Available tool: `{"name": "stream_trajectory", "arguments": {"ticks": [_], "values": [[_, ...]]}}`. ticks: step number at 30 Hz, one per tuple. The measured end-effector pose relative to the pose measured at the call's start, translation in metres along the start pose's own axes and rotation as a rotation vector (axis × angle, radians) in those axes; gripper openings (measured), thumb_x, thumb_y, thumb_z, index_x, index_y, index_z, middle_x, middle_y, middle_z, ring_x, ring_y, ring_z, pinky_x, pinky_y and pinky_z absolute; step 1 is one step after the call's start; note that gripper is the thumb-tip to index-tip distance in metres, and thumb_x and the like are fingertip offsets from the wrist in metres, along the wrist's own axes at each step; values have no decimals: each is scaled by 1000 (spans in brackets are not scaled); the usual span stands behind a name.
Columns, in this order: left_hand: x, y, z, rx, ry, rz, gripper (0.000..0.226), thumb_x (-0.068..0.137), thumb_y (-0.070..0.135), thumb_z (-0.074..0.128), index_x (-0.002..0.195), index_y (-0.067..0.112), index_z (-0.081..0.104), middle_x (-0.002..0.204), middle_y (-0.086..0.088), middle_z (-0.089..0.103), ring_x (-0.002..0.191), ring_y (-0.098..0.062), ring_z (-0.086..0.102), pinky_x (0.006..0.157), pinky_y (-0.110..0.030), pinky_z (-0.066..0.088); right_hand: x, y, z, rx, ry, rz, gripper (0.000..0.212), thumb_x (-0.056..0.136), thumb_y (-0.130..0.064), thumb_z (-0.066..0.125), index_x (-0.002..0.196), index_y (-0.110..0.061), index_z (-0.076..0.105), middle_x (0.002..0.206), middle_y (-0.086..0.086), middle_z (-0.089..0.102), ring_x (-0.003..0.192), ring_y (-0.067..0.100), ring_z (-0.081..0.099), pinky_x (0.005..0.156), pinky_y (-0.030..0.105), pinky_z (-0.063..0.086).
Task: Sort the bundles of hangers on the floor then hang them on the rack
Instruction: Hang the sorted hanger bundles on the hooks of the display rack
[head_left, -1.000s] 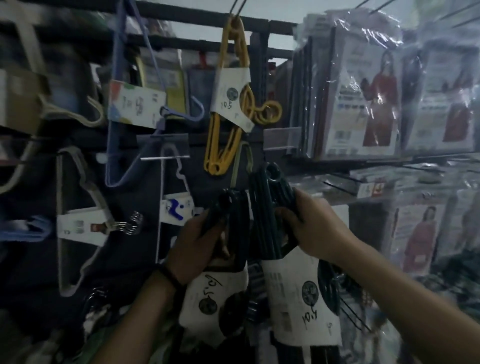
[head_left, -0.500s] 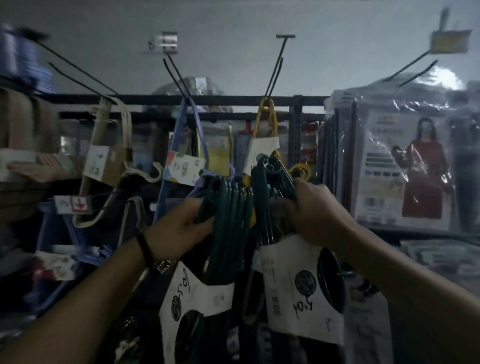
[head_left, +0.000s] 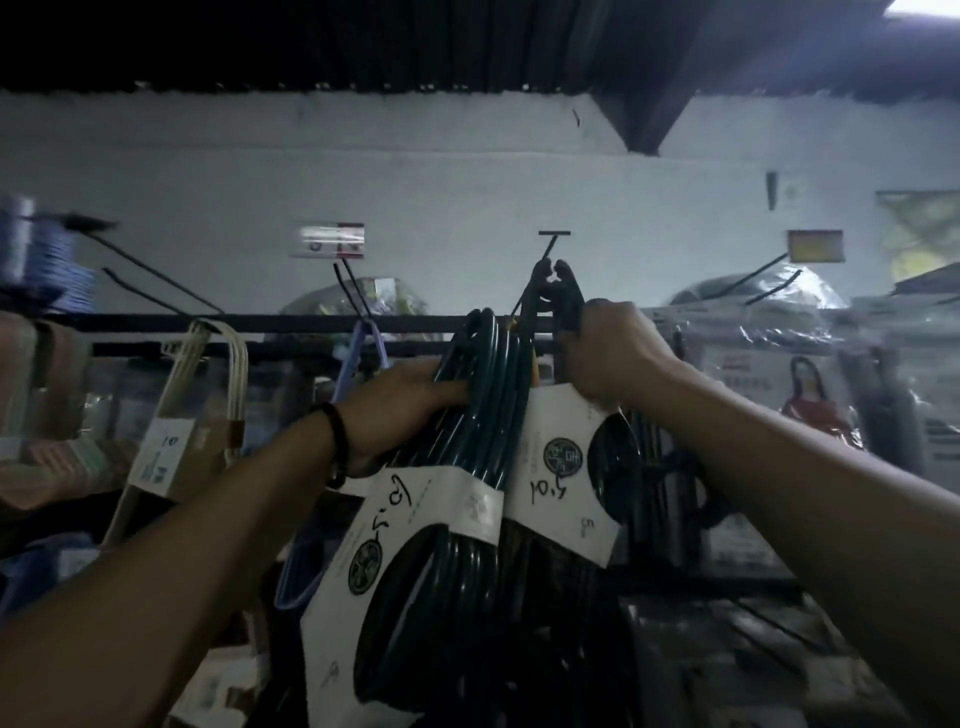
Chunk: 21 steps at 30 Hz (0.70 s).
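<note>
Left bundle (head_left: 475, 400) of dark hangers up at rack (head_left: 260, 319), left hand (head_left: 400, 402) fingers curled round it; right bundle (head_left: 563, 462) just beside, gripped by right hand (head_left: 610, 356) fingers, hooks at peg (head_left: 550, 247).

Left paper-sleeved bundle of dark plastic hangers (head_left: 480, 395) beside right bundle (head_left: 563, 462), before black metal rack rail (head_left: 260, 320); right bundle's hooks at wire peg (head_left: 551, 247).

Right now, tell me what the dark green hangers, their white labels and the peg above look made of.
Hangers: likely plastic, glossy; light streaks run along rounded bars.
Labels: paper or thin card, matte, handwritten on, bent round the bundle.
Peg: probably metal wire, thin, dark.
</note>
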<state>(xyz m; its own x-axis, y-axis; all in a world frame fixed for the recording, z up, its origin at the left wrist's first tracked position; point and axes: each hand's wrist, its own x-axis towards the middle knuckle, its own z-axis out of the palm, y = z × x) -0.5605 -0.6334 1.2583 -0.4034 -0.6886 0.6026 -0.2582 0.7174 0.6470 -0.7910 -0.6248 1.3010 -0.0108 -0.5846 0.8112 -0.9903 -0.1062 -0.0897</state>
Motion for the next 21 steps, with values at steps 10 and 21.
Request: {"name": "stream_trajectory", "arguments": {"ticks": [10,21], "values": [[42,3,-23,47,12,5,10,91,24,71,93,17,78,92,-5,81,92,-29,77,93,-42,59,39,-29,10,100,184,183,25,98,-21,66,78,-13,54,72,4,55,66,20,58,56,30,46],[72,-22,-2,91,116,-10,24,86,45,75,101,26,79,99,2,81,95,-22,77,97,-49,59,53,-11,41,134,201,197,15,99,-20,62,101,-9,53,73,4,46,76,30,55,62,37,45]]}}
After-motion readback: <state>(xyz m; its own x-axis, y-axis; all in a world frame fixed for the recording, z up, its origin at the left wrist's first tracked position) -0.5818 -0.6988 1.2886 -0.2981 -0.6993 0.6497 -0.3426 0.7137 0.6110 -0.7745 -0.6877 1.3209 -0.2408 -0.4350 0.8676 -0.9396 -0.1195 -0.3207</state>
